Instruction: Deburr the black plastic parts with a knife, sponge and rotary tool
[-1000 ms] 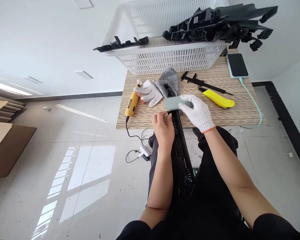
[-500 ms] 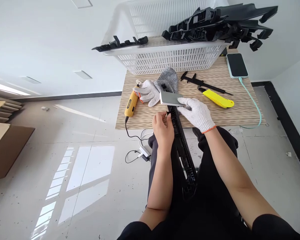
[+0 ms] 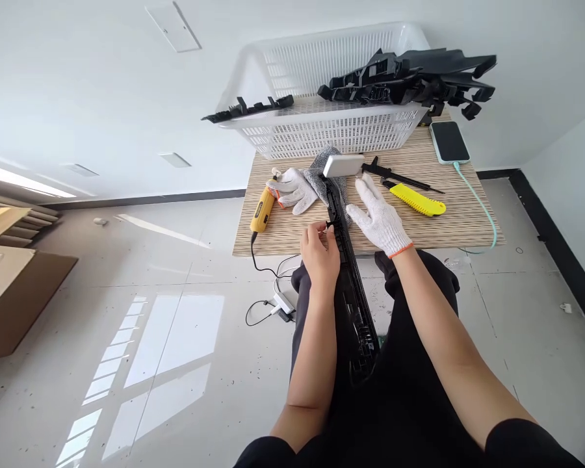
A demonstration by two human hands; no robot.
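Observation:
A long black plastic part runs from my lap up onto the striped wooden table. My bare left hand pinches a small tab on the part's left edge, at the table's front. My right hand, in a white knit glove, hovers just right of the part with its fingers spread and nothing in it. A grey rectangular block lies beyond those fingertips, on top of a grey glove at the part's far end.
On the table lie a white glove, a yellow corded rotary tool, a black caliper, a yellow utility knife and a charging phone. A white basket holds more black parts. A cardboard box stands at the left.
My right hand carried the grey block away from me along the part, set it down by the grey glove and let go. My left hand kept its grip.

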